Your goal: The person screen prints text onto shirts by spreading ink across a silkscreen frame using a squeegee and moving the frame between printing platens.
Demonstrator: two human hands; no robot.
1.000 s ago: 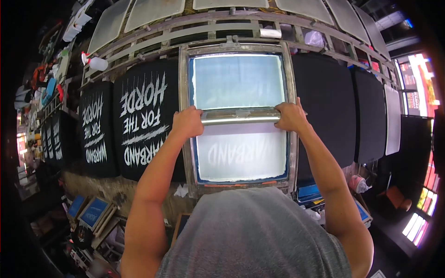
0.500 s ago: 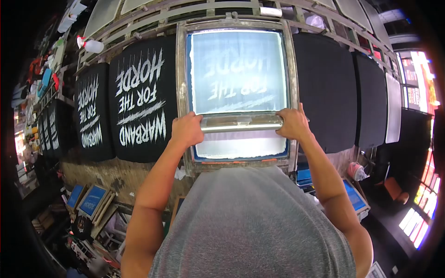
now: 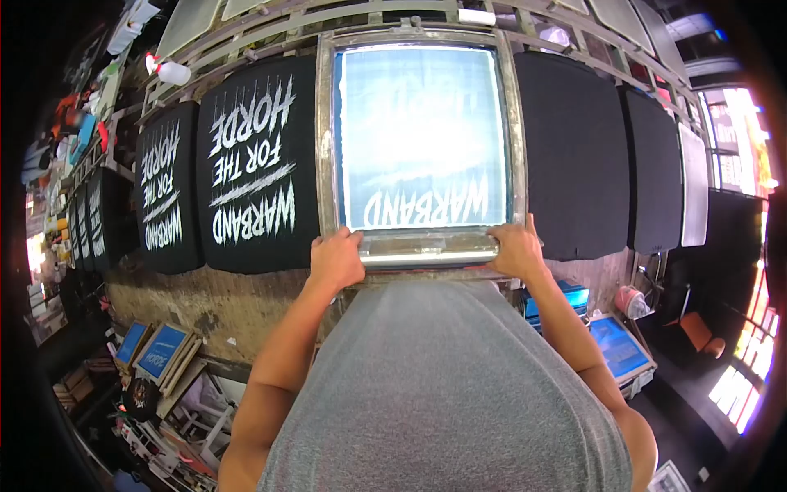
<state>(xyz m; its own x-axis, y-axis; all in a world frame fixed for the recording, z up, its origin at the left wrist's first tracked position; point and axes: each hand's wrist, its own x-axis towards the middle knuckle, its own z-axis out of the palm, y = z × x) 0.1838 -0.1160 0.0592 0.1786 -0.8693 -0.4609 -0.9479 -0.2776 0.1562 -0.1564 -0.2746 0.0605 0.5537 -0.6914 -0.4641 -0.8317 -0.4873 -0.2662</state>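
Both hands grip the ends of a wide squeegee (image 3: pixel 430 246) at the near end of a framed printing screen (image 3: pixel 325 148). My left hand (image 3: pixel 338 257) is closed around its left end, and my right hand (image 3: pixel 516 250) around its right end. Above the squeegee, the blue-white mesh (image 3: pixel 422 148) shows the lettering, with WARBAND clearest near the blade. Whatever lies under the screen is mostly hidden. Left of the frame is a black shirt (image 3: pixel 246 184) printed in white with WARBAND FOR THE HORDE. To the right, a plain black shirt (image 3: pixel 574 164) lies flat.
Another printed shirt (image 3: pixel 161 189) lies farther left, and a second plain black one (image 3: pixel 653 172) farther right. A spray bottle (image 3: pixel 170 72) sits by the back rail (image 3: pixel 279 39). Blue screens (image 3: pixel 161 350) lean below on the left; another blue screen (image 3: pixel 619 346) is low on the right.
Both hands have pulled the squeegee toward my body, down to the screen's near end. The WARBAND lettering now shows on the mesh, and the white ink strip before the blade is no longer visible.
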